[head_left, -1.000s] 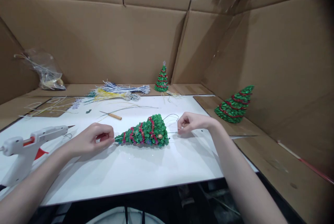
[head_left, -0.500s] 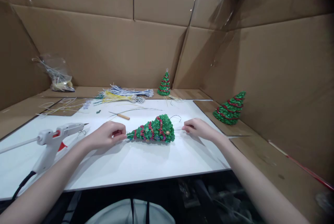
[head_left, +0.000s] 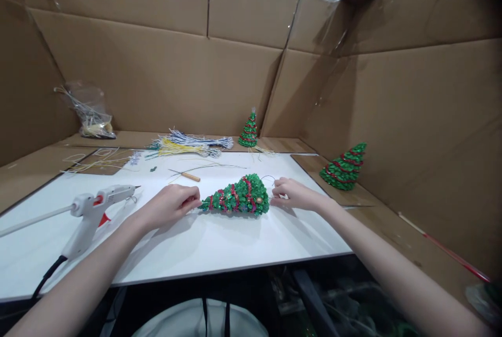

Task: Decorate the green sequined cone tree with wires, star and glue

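A small green Christmas tree [head_left: 239, 199] with red garland lies on its side on the white board [head_left: 219, 245], tip pointing left. My left hand [head_left: 172, 204] is closed, pinching the tree's tip. At the wide base of the tree, my right hand [head_left: 291, 194] is closed on a thin dark wire [head_left: 267, 177] that loops up from the base.
A white glue gun [head_left: 94, 206] stands at the left. A wooden-handled awl [head_left: 187, 175] and bundles of coloured wires [head_left: 188, 144] lie farther back. Two finished trees stand at the back [head_left: 249, 130] and right [head_left: 345, 165]. A plastic bag [head_left: 88, 112] sits back left. Cardboard walls surround the bench.
My right hand has moved in against the tree's base, shortening the stretch of wire. My head has tilted up, so everything sits lower in view.
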`<move>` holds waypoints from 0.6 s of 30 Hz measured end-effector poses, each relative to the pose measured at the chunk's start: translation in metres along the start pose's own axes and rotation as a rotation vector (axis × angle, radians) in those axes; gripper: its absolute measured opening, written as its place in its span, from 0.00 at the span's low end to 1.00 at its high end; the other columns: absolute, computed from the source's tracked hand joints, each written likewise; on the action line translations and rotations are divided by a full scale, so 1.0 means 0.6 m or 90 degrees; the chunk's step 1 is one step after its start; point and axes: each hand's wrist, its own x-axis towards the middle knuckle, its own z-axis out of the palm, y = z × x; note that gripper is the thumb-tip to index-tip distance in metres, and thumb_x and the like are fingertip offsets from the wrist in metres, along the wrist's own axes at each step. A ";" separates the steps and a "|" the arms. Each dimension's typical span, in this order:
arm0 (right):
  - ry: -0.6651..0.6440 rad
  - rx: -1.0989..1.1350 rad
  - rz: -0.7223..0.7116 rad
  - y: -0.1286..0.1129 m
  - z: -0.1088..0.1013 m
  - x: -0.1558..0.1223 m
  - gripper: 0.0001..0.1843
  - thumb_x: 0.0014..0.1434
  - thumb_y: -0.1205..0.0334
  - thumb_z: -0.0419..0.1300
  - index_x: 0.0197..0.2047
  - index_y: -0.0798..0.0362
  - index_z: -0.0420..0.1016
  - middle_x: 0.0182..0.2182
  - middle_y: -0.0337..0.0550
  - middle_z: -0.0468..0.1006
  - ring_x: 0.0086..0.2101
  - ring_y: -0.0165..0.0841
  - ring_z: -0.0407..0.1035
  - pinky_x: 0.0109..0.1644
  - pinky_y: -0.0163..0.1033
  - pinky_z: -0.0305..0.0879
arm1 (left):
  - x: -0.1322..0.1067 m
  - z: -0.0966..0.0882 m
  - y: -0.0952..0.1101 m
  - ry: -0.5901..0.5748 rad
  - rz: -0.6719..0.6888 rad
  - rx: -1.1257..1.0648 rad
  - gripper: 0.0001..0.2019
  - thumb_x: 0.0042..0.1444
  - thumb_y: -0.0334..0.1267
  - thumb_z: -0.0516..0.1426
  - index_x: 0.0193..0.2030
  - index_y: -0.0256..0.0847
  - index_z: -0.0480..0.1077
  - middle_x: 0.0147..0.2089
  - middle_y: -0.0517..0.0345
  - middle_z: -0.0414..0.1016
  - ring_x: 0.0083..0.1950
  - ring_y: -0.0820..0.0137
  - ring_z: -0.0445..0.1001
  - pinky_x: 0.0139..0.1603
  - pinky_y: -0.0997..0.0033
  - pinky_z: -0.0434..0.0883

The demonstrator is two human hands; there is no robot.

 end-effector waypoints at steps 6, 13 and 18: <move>-0.034 0.001 -0.006 -0.002 -0.011 0.012 0.16 0.60 0.58 0.52 0.23 0.55 0.68 0.30 0.49 0.71 0.33 0.35 0.63 0.39 0.39 0.55 | -0.002 0.006 -0.003 0.027 -0.006 -0.007 0.11 0.63 0.40 0.49 0.32 0.40 0.67 0.26 0.61 0.70 0.27 0.72 0.66 0.28 0.76 0.56; -0.065 0.049 0.005 0.005 -0.019 0.020 0.10 0.54 0.58 0.57 0.25 0.55 0.67 0.28 0.44 0.70 0.30 0.32 0.61 0.34 0.37 0.54 | 0.001 0.011 -0.004 0.041 0.011 -0.049 0.10 0.63 0.41 0.50 0.34 0.41 0.68 0.27 0.62 0.70 0.27 0.74 0.64 0.29 0.77 0.57; -0.116 0.105 0.019 -0.007 -0.019 0.044 0.08 0.49 0.62 0.56 0.21 0.54 0.64 0.19 0.35 0.62 0.22 0.27 0.54 0.27 0.34 0.50 | 0.003 0.016 -0.002 0.059 0.027 -0.066 0.10 0.63 0.41 0.50 0.35 0.40 0.68 0.30 0.60 0.71 0.29 0.73 0.66 0.30 0.77 0.59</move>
